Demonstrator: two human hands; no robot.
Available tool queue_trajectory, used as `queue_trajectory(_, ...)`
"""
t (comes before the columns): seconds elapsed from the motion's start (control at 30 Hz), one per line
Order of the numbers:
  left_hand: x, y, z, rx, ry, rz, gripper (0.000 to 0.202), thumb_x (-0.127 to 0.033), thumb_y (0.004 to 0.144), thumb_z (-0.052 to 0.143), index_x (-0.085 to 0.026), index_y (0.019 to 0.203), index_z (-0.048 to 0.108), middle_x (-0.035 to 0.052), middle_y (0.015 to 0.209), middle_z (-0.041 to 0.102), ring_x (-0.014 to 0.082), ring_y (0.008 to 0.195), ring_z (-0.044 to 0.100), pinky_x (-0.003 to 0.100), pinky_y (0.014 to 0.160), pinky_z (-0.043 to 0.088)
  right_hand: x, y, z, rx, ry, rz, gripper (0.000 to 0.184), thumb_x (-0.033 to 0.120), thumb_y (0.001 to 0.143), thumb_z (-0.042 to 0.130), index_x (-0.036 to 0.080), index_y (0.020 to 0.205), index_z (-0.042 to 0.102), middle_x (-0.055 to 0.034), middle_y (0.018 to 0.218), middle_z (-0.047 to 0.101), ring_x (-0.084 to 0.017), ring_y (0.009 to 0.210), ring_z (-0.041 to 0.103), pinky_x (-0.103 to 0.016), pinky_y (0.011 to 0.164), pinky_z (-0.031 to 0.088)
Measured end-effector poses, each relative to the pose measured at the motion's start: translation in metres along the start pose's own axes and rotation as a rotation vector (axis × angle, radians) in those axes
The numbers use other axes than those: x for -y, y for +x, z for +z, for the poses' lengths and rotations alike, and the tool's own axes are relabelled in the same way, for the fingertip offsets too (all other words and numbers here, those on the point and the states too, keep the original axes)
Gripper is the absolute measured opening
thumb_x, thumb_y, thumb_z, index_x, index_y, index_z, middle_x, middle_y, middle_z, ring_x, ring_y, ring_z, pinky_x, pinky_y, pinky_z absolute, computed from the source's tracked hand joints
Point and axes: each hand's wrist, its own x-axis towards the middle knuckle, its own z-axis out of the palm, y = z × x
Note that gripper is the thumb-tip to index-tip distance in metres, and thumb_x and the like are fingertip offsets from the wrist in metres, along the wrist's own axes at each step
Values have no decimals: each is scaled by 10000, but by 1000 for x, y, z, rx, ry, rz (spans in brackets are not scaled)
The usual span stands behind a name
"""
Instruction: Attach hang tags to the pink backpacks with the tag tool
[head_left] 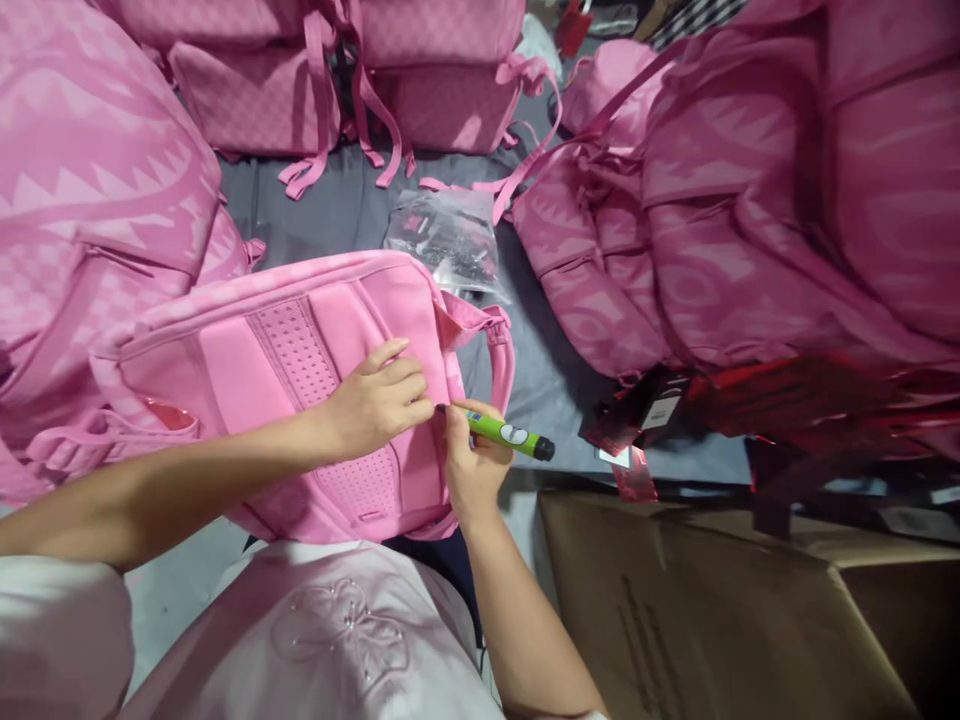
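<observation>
A pink backpack [217,360] lies on its front before me, its padded back panel with dotted mesh strips facing up. My left hand [382,400] rests on that panel, fingers curled and closed at the fabric near the right side seam; its thumb is hidden. In my right hand [476,460] is a green marker pen [499,428], held between thumb and fingers. The pen's dark end at the left touches or nearly touches the seam beside my left fingertips. Its black other end points right.
Beyond the backpack, a clear plastic bag [450,240] of small items lies on the grey cloth [292,215]. Several more pink backpacks [750,200] stand around it. Red packaging with black tags [660,405] hangs at the right table edge, above an open cardboard box [675,600].
</observation>
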Motion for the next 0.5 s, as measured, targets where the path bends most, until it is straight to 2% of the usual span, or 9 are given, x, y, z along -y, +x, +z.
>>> queue_trajectory(0.23, 0, 2, -2, 5, 41, 1, 196, -124, 954, 516, -220, 785, 537, -57, 745, 569, 128, 883, 583, 372, 1146, 380, 8, 13, -4, 60, -119, -187, 254, 423, 898, 651, 171, 871, 673, -10, 721, 682, -116, 564, 592, -256, 558, 497)
queue_trajectory(0.33, 0, 0, -2, 66, 33, -3, 210, -134, 967, 492, -228, 800, 578, -48, 766, 595, 136, 919, 600, 385, 1164, 385, 11, 17, -3, 70, -178, -211, 265, 423, 915, 630, 169, 849, 673, 3, 666, 657, -105, 515, 556, -250, 529, 481)
queue_trajectory(0.5, 0, -3, 1, 186, 6, -36, 283, -174, 1006, 428, -248, 825, 632, -38, 757, 602, 133, 958, 611, 405, 1174, 394, 13, 20, -3, 102, -171, -215, 268, 416, 925, 621, 170, 828, 666, -2, 658, 660, -111, 517, 573, -250, 523, 492)
